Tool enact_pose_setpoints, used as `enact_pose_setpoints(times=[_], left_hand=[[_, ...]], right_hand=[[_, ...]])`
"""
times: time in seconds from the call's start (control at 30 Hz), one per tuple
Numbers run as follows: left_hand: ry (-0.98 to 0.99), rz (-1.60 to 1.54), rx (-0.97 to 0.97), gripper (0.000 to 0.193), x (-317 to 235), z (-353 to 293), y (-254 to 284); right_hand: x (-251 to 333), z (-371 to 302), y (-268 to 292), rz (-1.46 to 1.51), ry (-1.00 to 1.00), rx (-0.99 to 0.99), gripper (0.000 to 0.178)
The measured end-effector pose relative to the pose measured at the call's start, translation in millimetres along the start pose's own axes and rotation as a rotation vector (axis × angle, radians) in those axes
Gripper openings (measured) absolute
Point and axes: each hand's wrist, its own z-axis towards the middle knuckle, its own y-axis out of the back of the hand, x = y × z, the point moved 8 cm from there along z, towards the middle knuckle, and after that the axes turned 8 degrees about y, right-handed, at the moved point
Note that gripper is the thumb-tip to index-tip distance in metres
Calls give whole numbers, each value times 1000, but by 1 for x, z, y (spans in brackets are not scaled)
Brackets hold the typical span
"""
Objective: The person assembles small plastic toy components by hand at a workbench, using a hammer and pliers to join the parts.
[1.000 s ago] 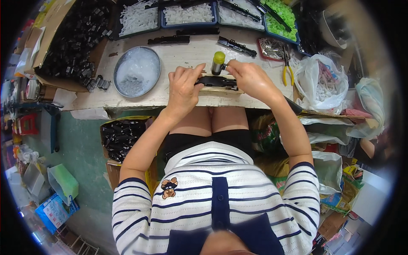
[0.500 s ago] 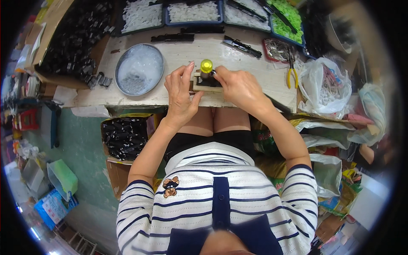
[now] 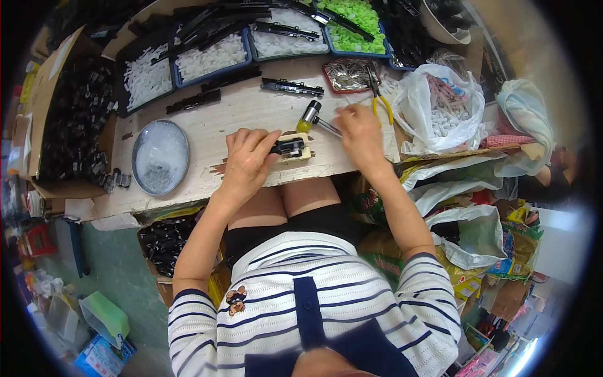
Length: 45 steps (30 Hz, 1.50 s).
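My left hand (image 3: 246, 164) has its thumb and fingers closed on a small black plastic part (image 3: 287, 147), which sits in a cream-coloured block fixture (image 3: 295, 158) near the table's front edge. Just beyond the fixture lies a small hammer (image 3: 309, 115) with a yellow face and a black face on a metal head. Its handle runs right, up to my right hand (image 3: 362, 135). The fingers of that hand are curled and slightly blurred, so whether they still grip the handle cannot be told.
A round metal dish (image 3: 161, 157) stands left, beside a carton of black parts (image 3: 75, 119). Trays of white pieces (image 3: 210, 60) and green pieces (image 3: 355, 25) line the back. Yellow-handled pliers (image 3: 382, 107), a red tray of metal pins (image 3: 350, 76) and a white plastic bag (image 3: 408, 110) are right.
The hammer has gone from over the fixture to the tabletop beyond it. My right hand has moved away rightward, and my left fingers have closed on the black part. The whole view has shifted.
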Motion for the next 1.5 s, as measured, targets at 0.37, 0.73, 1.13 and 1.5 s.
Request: enact_pose_setpoints(times=[0.37,0.73,1.13,1.5], left_hand=[[681,-1552,-80,34,39,-9,5],[770,-1222,-24,29,25,-46,-7],[571,-814,-201,24,19,-53,18],[664,-2188,587,22,-6,-66,-18]], right_hand=[[-81,-10,8,-526,-213,59,19],[79,-3,32,609,179,147,17],[116,-6,17,456,296,263,20],[124,-11,24,488,497,379,18]])
